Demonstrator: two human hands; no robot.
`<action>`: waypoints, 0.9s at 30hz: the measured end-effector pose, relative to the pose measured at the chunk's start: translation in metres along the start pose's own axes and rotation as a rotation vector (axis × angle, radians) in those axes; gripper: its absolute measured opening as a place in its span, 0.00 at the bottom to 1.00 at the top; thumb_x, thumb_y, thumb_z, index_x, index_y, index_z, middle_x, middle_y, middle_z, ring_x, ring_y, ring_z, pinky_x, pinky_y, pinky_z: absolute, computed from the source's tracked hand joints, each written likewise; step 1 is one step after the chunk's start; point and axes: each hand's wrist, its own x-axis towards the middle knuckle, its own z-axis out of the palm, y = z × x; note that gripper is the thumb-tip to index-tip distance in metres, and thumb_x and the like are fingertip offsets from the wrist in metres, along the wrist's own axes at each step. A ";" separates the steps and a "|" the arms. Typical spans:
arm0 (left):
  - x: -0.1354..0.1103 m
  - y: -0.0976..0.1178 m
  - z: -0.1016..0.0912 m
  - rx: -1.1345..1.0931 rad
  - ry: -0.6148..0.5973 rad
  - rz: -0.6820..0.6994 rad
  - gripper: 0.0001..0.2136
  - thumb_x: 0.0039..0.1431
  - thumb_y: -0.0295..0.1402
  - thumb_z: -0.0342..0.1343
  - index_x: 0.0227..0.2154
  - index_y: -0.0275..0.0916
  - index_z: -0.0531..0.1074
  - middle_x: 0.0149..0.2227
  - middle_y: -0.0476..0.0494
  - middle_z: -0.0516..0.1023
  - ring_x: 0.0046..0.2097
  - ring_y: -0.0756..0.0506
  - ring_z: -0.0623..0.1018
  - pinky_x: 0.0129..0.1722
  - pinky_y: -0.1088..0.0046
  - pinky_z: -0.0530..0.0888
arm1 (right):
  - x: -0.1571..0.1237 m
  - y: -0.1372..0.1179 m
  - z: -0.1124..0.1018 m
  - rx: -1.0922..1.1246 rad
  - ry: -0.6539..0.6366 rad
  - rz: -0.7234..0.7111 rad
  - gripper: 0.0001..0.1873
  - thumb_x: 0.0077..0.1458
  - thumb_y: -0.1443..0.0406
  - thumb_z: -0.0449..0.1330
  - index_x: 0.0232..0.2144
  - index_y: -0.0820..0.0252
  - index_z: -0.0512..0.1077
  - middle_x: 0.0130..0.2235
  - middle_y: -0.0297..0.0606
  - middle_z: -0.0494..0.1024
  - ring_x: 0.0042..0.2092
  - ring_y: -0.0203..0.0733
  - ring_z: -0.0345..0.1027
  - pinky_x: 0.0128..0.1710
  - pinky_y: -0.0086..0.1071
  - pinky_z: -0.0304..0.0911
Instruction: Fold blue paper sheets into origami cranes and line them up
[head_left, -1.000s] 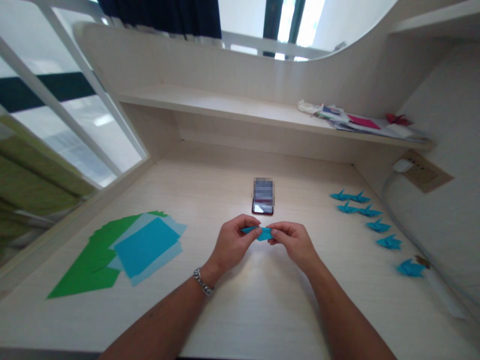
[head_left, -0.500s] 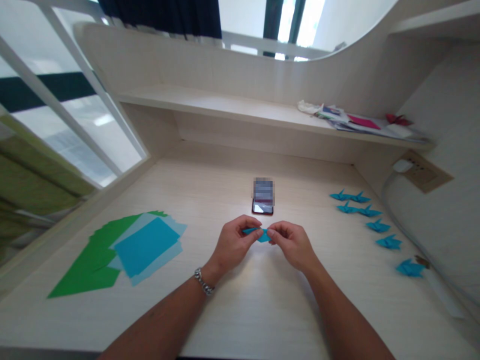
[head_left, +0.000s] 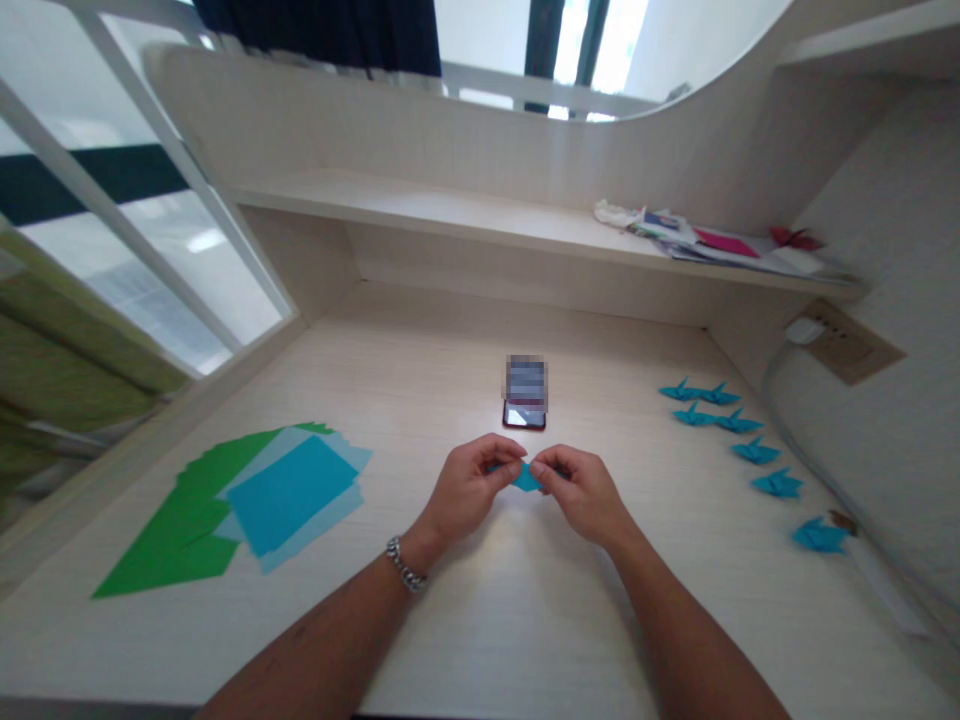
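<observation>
Between my two hands is a small folded piece of blue paper (head_left: 526,478), partly covered by the fingers. My left hand (head_left: 474,483) pinches its left side with thumb and fingers. On its right side my right hand (head_left: 581,490) is closed the same way, thumb on top. The two thumbs are close together over the paper. Several finished blue paper cranes (head_left: 777,484) are lined up at the right of the desk. To the left lie a stack of blue paper sheets (head_left: 292,490) and green paper sheets (head_left: 169,535) partly under it.
Just beyond my hands a phone (head_left: 525,395) lies on the desk (head_left: 420,350). Along the right wall a grey cable (head_left: 772,385) runs from a socket (head_left: 851,340). Above the desk's back, a shelf (head_left: 450,215) carries papers (head_left: 720,245).
My right hand has shifted slightly left, closer to my left hand, and its thumb now covers more of the blue paper. The cranes and sheets stay where they were.
</observation>
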 end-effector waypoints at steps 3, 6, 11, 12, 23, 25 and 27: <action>0.001 0.000 -0.001 0.005 -0.005 -0.004 0.06 0.53 0.28 0.59 0.34 0.34 0.74 0.32 0.42 0.79 0.34 0.47 0.78 0.36 0.71 0.74 | 0.000 -0.001 -0.001 0.001 -0.007 0.006 0.09 0.55 0.61 0.57 0.28 0.60 0.73 0.26 0.33 0.74 0.29 0.36 0.65 0.28 0.28 0.59; 0.002 0.000 -0.001 0.009 0.003 -0.005 0.07 0.52 0.30 0.60 0.34 0.34 0.74 0.33 0.42 0.79 0.34 0.47 0.78 0.36 0.71 0.75 | -0.001 -0.003 0.000 -0.013 -0.003 -0.009 0.09 0.55 0.61 0.57 0.27 0.60 0.73 0.27 0.34 0.75 0.29 0.36 0.65 0.29 0.28 0.59; 0.000 -0.004 0.001 0.039 0.011 -0.001 0.06 0.51 0.29 0.61 0.32 0.34 0.72 0.29 0.44 0.76 0.31 0.48 0.76 0.33 0.72 0.74 | -0.001 -0.005 0.006 -0.050 0.001 -0.020 0.09 0.55 0.63 0.57 0.26 0.60 0.73 0.26 0.33 0.75 0.29 0.36 0.66 0.30 0.28 0.59; 0.000 -0.005 0.002 0.052 0.022 0.006 0.05 0.51 0.28 0.60 0.31 0.35 0.71 0.29 0.45 0.76 0.31 0.49 0.76 0.32 0.73 0.74 | -0.001 -0.004 0.008 -0.055 0.003 -0.016 0.09 0.55 0.63 0.57 0.25 0.60 0.72 0.26 0.33 0.75 0.29 0.36 0.66 0.29 0.28 0.58; 0.000 -0.006 0.004 0.036 0.167 0.008 0.09 0.49 0.26 0.59 0.32 0.38 0.64 0.29 0.50 0.74 0.33 0.49 0.76 0.34 0.73 0.72 | 0.002 0.000 0.004 -0.142 0.067 -0.071 0.06 0.55 0.65 0.56 0.31 0.58 0.74 0.31 0.36 0.77 0.33 0.39 0.69 0.33 0.29 0.61; 0.000 -0.006 0.004 0.032 0.165 -0.004 0.10 0.49 0.26 0.59 0.33 0.39 0.64 0.29 0.50 0.75 0.33 0.48 0.77 0.34 0.73 0.72 | 0.001 -0.001 0.003 -0.182 0.056 -0.079 0.07 0.55 0.65 0.55 0.30 0.58 0.73 0.29 0.35 0.76 0.31 0.38 0.68 0.32 0.29 0.60; 0.000 -0.006 0.005 0.029 0.167 -0.009 0.11 0.49 0.26 0.59 0.33 0.39 0.63 0.28 0.50 0.75 0.33 0.48 0.77 0.33 0.74 0.72 | 0.000 0.000 0.004 -0.195 0.041 -0.074 0.08 0.56 0.65 0.54 0.28 0.58 0.71 0.28 0.35 0.75 0.31 0.38 0.67 0.31 0.29 0.58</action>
